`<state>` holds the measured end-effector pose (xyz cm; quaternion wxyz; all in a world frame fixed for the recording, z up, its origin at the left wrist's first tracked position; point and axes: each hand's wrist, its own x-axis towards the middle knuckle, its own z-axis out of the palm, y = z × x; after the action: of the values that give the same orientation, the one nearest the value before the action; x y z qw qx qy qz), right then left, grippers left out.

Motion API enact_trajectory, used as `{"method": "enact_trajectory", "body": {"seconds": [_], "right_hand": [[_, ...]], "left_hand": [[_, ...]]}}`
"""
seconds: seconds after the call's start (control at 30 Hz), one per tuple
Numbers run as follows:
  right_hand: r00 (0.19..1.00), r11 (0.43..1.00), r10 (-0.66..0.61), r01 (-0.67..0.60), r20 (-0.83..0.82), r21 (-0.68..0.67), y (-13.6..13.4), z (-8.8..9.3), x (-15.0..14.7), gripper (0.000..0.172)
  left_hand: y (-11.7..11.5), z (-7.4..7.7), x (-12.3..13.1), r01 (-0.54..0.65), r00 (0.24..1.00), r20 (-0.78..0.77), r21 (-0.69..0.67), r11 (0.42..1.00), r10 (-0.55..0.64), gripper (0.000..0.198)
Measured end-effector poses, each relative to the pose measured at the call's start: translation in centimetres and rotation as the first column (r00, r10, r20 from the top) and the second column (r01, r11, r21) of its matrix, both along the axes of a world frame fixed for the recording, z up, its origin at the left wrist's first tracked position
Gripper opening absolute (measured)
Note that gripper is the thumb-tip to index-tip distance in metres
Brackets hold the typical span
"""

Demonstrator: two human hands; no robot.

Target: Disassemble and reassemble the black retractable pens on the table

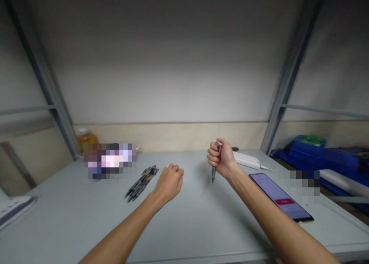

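My right hand is closed in a fist round a grey pen. The pen stands nearly upright with its tip down, and my thumb rests at its top end. The tip looks slightly above the table or touching it; I cannot tell which. My left hand rests palm down on the table, its fingers curled in and their tips hidden, with nothing visible in it. Just left of it lies a bundle of several dark and grey pens, side by side at a slant.
A phone with a lit screen lies beside my right forearm. Behind it are a white power strip and a blurred-out patch. A bottle of amber liquid and another blurred patch stand back left. Blue bins sit beyond the right edge.
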<state>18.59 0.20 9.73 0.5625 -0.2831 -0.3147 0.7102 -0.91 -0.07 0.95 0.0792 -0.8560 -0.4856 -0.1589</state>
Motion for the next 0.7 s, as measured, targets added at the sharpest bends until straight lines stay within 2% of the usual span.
{"method": "enact_trajectory", "body": {"seconds": [0.23, 0.4, 0.7], "right_hand": [[1.000, 1.000, 0.004, -0.004, 0.023, -0.005, -0.14, -0.01, -0.07, 0.037], [0.999, 1.000, -0.025, 0.025, 0.039, -0.009, -0.10, -0.10, 0.03, 0.030], [0.998, 1.000, -0.029, 0.029, 0.054, 0.000, -0.21, 0.12, 0.10, 0.030]], "left_hand": [[-0.09, 0.02, -0.04, 0.010, 1.000, -0.006, -0.020, 1.000, -0.010, 0.017], [-0.05, -0.02, -0.03, 0.012, 1.000, -0.003, -0.040, 0.999, -0.012, 0.017], [0.03, -0.18, -0.08, 0.012, 1.000, -0.004, -0.021, 1.000, -0.012, 0.017]]}}
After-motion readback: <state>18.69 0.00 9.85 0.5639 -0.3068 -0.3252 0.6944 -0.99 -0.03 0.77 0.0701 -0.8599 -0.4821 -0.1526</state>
